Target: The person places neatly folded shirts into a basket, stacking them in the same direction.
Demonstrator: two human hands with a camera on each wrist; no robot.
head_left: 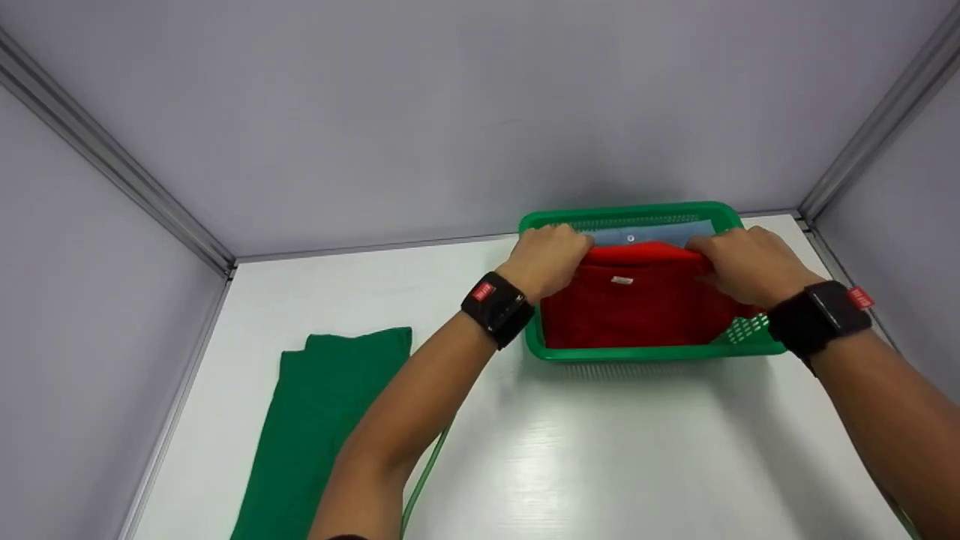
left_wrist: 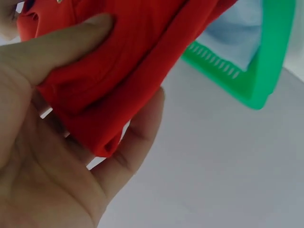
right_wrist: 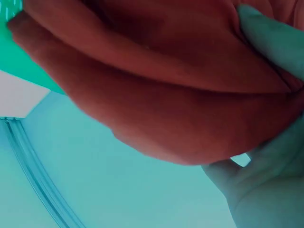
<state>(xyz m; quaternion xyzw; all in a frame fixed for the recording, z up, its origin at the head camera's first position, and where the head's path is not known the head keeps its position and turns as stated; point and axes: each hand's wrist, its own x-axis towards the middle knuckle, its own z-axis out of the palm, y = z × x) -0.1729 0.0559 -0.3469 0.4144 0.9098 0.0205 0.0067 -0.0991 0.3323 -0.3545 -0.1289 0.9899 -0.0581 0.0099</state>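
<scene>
A folded red garment (head_left: 637, 300) with a small white label lies within the green basket (head_left: 630, 355), its top edge raised. My left hand (head_left: 551, 255) grips the garment's upper left corner. In the left wrist view, the left thumb (left_wrist: 71, 45) presses on the red cloth (left_wrist: 137, 61) while the fingers curl behind it. At the upper right corner, my right hand (head_left: 750, 262) pinches the same garment. The right wrist view shows the right thumb (right_wrist: 275, 42) on top of the red fabric (right_wrist: 175, 118). Behind it in the basket is light blue cloth (head_left: 660, 234) with a button.
Green folded cloth (head_left: 322, 420) lies at the left of the white table (head_left: 540, 465), partly behind my left forearm. A thin green cord (head_left: 427, 476) runs beside that forearm. The grey back wall (head_left: 450, 112) stands right behind the basket, with a side wall (head_left: 915, 247) at the right.
</scene>
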